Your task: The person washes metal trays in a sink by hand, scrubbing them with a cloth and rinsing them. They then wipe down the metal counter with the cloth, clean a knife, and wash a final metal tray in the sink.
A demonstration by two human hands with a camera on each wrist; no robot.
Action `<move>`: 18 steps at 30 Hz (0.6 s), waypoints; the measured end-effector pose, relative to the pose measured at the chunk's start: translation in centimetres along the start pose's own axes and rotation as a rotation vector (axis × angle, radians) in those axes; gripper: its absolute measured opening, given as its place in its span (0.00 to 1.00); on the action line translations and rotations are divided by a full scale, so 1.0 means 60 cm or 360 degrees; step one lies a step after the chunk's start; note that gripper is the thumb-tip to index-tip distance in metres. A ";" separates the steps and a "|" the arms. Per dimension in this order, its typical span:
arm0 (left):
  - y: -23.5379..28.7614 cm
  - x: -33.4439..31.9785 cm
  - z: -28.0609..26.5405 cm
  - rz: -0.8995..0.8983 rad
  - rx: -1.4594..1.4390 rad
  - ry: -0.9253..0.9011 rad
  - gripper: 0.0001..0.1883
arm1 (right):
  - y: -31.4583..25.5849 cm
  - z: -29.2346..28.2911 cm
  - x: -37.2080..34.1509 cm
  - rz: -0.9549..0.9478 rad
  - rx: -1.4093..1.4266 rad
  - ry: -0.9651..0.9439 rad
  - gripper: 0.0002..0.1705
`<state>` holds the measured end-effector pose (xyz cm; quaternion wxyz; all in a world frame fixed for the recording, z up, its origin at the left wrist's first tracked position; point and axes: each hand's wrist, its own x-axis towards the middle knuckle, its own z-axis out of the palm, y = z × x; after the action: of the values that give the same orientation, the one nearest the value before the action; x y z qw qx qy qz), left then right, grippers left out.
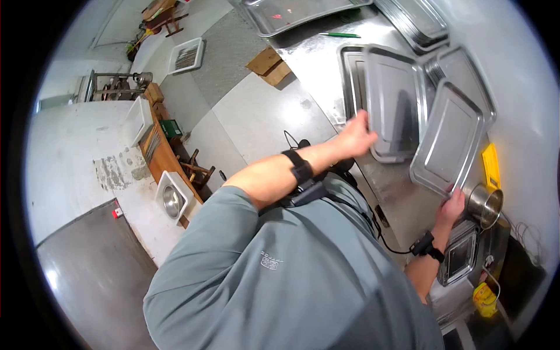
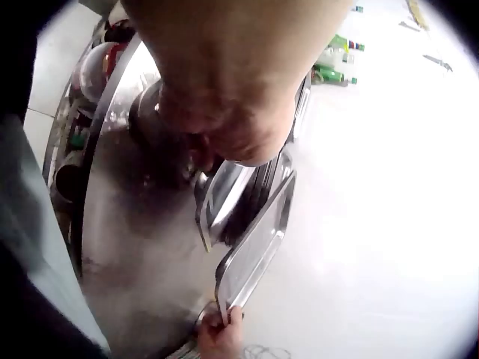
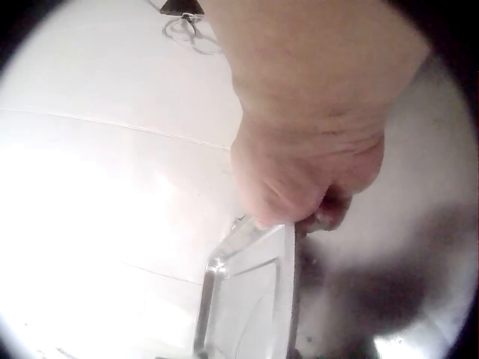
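Observation:
In the head view my left hand [image 1: 357, 137] grips the near long edge of a rectangular metal tray [image 1: 395, 96], which looks slightly blurred. My right hand [image 1: 451, 209] pinches the bottom end of another metal tray [image 1: 448, 137], held tilted beside the first. The right wrist view shows this tray [image 3: 254, 292] hanging from the right hand [image 3: 310, 179], fingers around its rim. From the left wrist, the left hand [image 2: 224, 127] covers part of its own tray, and the right hand [image 2: 221, 340] appears below. A further tray [image 1: 352, 76] lies under the left one.
Stacked trays [image 1: 464, 73] lean by the wall, with another stack [image 1: 417, 23] farther along. A large tray [image 1: 303, 13] and a green pen [image 1: 341, 35] lie on the metal table. Beside my right hand stand a steel pot [image 1: 485, 205] and a yellow object [image 1: 491, 166].

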<state>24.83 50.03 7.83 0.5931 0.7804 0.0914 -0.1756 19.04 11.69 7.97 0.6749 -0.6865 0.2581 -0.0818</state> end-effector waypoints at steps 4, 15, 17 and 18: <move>0.026 -0.022 0.048 0.0161 -0.0067 -0.0168 0.21 | 0.005 -0.021 -0.012 0.0060 0.0138 -0.0060 0.11; 0.093 -0.041 0.146 0.0400 -0.0324 -0.0581 0.15 | -0.016 -0.079 -0.087 0.0071 0.0058 0.0125 0.12; 0.091 -0.043 0.164 0.0461 -0.0375 -0.0624 0.14 | -0.023 -0.090 -0.100 0.0042 0.0059 0.0212 0.12; 0.092 -0.045 0.167 0.0465 -0.0383 -0.0643 0.14 | -0.021 -0.099 -0.104 -0.0031 -0.0053 0.0214 0.11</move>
<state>22.66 39.09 11.45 0.7067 0.6584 -0.1220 -0.2283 11.31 9.29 11.09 0.6437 -0.6930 0.2976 -0.1301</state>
